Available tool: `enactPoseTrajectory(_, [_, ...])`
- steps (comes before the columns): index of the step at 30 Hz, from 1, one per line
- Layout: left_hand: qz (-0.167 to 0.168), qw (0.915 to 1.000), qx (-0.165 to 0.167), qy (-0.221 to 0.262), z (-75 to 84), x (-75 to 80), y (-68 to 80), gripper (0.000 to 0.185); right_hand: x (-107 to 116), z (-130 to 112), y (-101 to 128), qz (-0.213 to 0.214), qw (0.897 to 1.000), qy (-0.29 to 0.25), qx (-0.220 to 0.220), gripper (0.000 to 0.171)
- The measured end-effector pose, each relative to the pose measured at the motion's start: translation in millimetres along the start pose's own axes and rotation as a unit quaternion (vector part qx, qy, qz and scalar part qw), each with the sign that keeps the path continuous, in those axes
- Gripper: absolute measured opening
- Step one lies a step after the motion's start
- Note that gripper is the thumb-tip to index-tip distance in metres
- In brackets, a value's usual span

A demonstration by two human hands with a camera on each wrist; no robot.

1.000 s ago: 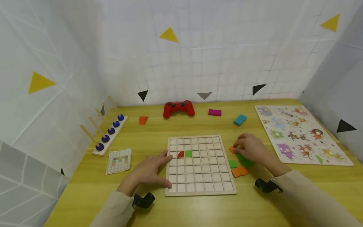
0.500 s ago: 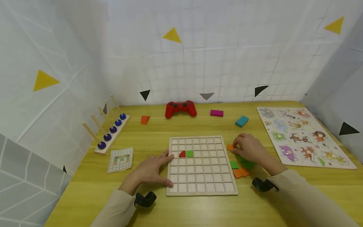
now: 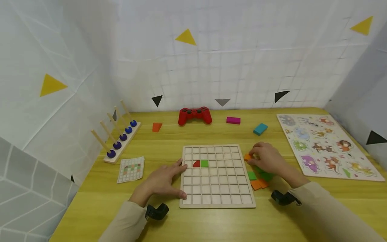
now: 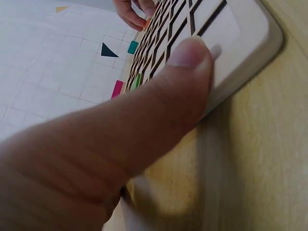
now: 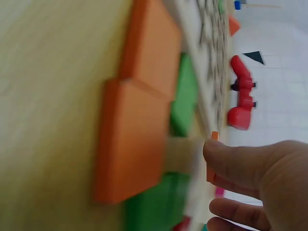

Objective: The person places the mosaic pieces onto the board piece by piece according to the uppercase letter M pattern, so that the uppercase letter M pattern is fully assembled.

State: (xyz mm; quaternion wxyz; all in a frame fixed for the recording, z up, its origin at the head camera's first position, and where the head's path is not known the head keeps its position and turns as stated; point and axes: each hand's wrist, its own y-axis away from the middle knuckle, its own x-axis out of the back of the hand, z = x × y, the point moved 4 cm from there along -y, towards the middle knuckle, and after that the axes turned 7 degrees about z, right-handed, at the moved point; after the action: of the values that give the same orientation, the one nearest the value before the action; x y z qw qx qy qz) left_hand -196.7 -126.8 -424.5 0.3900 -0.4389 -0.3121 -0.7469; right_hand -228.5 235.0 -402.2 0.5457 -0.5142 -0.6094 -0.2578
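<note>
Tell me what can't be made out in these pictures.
- Head view: right hand covers most of the small orange tile and part of the green tiles.
- Left wrist view: left hand's thumb blocks much of the wooden grid board.
- Head view: paper pattern card too small to read.

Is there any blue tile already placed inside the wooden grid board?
No, the grid board holds only a red quarter-circle tile and a green tile, side by side.

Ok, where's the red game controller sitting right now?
In the head view the red game controller lies at the far edge of the table by the back wall, beyond the wooden grid board, between the orange wedge and the magenta block.
</note>
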Motion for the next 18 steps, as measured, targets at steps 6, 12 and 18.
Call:
enactPoseTrajectory(6, [-0.002,0.9999,0.008,-0.007,-2.9,-0.2,-0.2,0.101,7,-10,-4,0.029,0.999,-0.020,0.013,0.019])
enactPoseTrajectory(12, [-0.004,0.9999,0.009,-0.011,-2.4,1.2,1.3,0.101,5,-20,-8,0.021,1.000,-0.012,0.011,0.017])
enactPoseTrajectory(18, [-0.003,1.0000,0.001,-0.002,2.4,2.7,0.4,0.100,3,-23,-9,0.022,0.999,-0.022,0.012,0.018])
